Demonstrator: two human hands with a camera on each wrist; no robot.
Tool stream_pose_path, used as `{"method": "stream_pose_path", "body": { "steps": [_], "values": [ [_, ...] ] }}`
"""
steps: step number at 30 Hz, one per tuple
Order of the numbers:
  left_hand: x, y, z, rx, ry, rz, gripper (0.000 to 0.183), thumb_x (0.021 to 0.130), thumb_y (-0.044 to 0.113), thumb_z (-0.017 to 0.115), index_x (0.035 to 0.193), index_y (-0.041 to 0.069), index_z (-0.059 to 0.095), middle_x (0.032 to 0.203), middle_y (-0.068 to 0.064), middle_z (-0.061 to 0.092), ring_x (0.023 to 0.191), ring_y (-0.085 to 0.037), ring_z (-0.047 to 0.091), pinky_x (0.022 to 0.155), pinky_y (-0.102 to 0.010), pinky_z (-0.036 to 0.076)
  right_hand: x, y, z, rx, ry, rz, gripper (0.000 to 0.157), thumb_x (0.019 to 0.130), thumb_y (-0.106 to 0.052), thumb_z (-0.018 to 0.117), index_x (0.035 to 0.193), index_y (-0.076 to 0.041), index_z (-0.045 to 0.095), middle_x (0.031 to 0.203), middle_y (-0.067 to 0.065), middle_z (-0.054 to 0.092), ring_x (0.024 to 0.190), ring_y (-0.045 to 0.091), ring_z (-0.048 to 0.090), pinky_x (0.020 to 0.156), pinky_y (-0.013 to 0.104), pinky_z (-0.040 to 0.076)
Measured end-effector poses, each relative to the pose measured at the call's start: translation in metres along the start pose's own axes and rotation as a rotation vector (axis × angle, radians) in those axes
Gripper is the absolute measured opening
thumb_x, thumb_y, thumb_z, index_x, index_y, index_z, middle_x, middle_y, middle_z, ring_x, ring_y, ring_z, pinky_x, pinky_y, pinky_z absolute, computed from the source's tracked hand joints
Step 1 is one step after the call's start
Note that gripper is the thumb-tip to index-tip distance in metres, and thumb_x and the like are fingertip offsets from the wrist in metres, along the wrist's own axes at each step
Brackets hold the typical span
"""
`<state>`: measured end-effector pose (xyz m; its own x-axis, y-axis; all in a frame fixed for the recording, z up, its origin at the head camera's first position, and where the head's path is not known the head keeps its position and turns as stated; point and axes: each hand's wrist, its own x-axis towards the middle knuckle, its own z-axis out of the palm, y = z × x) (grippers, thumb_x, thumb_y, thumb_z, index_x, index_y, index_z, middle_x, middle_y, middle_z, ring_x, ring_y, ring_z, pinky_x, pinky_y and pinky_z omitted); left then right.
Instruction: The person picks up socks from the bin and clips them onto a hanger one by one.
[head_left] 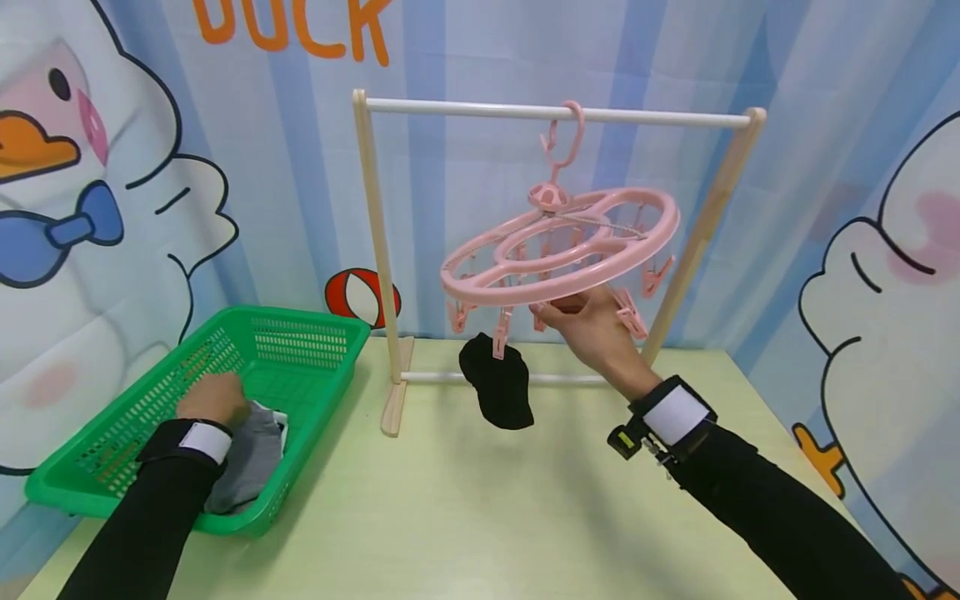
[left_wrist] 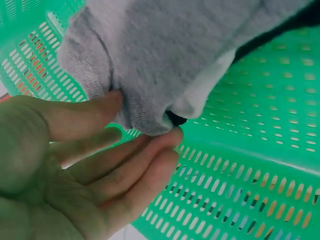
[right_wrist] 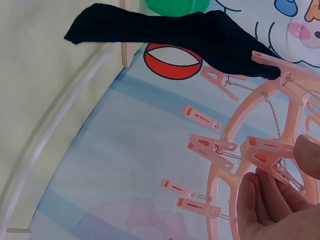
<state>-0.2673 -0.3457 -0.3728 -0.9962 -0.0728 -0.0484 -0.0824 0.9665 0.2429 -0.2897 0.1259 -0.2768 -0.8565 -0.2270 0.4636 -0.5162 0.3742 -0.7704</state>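
Pinching | left grip [head_left: 213, 398]: grey cloth [left_wrist: 155, 60] inside basket rim [head_left: 303, 315] | right grip [head_left: 596, 329]: clip [right_wrist: 268, 145], room below

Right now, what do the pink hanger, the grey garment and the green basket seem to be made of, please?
Pink hanger: probably plastic, smooth with a slight gloss; its ring and spokes look moulded.
Grey garment: looks like soft knit, matte, with fine ribbing near its edge; the fibre I cannot tell.
Green basket: likely plastic, slightly shiny at the rim, with regular moulded slots.
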Motion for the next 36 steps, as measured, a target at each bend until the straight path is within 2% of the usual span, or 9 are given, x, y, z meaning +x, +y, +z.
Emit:
{"method": "stream_pose_path", "body": {
  "steps": [2,5,11,17,23,26,29,33,36],
  "values": [
    [0.001,0.001,0.002,0.02,0.075,0.017,0.023,0.086,-0.005,0.052,0.063,0.002,0.05,0.066,-0.023,0.055,0.058,-0.033,0.054,0.05,-0.042,0.043,0.0,0.001,-0.001,-0.005,-0.005,0.0,0.018,0.095,-0.023,0.066,0.104,-0.007,0.067,0.088,0.011,0.069,0.087,0.017,0.063,0.079,0.041,0.045],
    [0.001,0.001,0.004,0.041,0.134,0.047,0.023,0.084,-0.007,0.053,0.062,0.001,0.05,0.066,-0.025,0.056,0.058,-0.037,0.057,0.048,-0.046,0.045,0.0,0.002,-0.001,-0.007,-0.005,0.006,0.017,0.095,-0.023,0.065,0.102,-0.007,0.068,0.088,0.01,0.07,0.088,0.016,0.063,0.08,0.041,0.045],
    [0.0,-0.001,0.004,0.116,0.239,0.158,0.019,0.084,-0.011,0.051,0.067,-0.003,0.054,0.068,-0.029,0.056,0.061,-0.046,0.058,0.046,-0.057,0.048,0.0,0.002,-0.003,0.002,-0.001,0.008,0.016,0.095,-0.022,0.065,0.1,-0.007,0.068,0.088,0.01,0.07,0.087,0.016,0.062,0.077,0.039,0.044],
    [-0.002,0.005,0.004,0.087,0.256,0.196,0.021,0.077,-0.011,0.056,0.063,0.002,0.049,0.063,-0.022,0.055,0.059,-0.041,0.058,0.042,-0.051,0.046,0.0,0.003,-0.005,0.01,0.014,-0.005,0.014,0.095,-0.02,0.066,0.1,-0.007,0.068,0.086,0.011,0.07,0.081,0.019,0.06,0.072,0.037,0.041],
    [-0.006,0.016,-0.006,0.046,0.234,0.217,0.026,0.083,-0.013,0.053,0.064,0.004,0.048,0.057,-0.011,0.048,0.053,-0.029,0.053,0.045,-0.041,0.039,0.001,0.005,-0.004,0.015,0.012,-0.003,0.014,0.096,-0.02,0.065,0.098,-0.006,0.069,0.084,0.013,0.069,0.079,0.018,0.059,0.071,0.037,0.041],
    [-0.008,0.027,-0.015,0.058,0.282,0.265,0.031,0.085,-0.016,0.051,0.064,0.005,0.044,0.056,-0.009,0.042,0.051,-0.026,0.048,0.047,-0.039,0.035,0.001,0.004,-0.003,0.007,0.018,-0.006,0.014,0.095,-0.02,0.065,0.098,-0.007,0.069,0.085,0.011,0.07,0.081,0.017,0.061,0.072,0.037,0.042],
    [-0.012,0.044,-0.026,0.067,0.344,0.315,0.041,0.084,-0.018,0.049,0.059,0.01,0.034,0.053,-0.003,0.03,0.047,-0.019,0.034,0.046,-0.035,0.028,0.002,0.004,-0.003,0.009,0.017,-0.002,0.015,0.095,-0.021,0.065,0.097,-0.007,0.069,0.086,0.011,0.07,0.082,0.017,0.061,0.073,0.037,0.043],
    [-0.02,0.08,-0.041,0.06,0.457,0.363,0.048,0.082,-0.019,0.046,0.056,0.016,0.026,0.057,0.004,0.016,0.05,-0.014,0.019,0.042,-0.03,0.019,0.003,0.005,-0.002,0.017,0.01,-0.006,0.016,0.095,-0.022,0.065,0.101,-0.007,0.069,0.088,0.01,0.07,0.083,0.017,0.062,0.072,0.037,0.043],
    [-0.028,0.111,-0.05,0.057,0.5,0.382,0.045,0.085,-0.017,0.049,0.054,0.013,0.035,0.055,0.003,0.02,0.047,-0.015,0.025,0.04,-0.029,0.022,0.003,0.005,-0.002,0.021,0.01,-0.019,0.017,0.095,-0.021,0.065,0.104,-0.007,0.068,0.089,0.009,0.07,0.084,0.016,0.062,0.071,0.037,0.043]
  ]
}}
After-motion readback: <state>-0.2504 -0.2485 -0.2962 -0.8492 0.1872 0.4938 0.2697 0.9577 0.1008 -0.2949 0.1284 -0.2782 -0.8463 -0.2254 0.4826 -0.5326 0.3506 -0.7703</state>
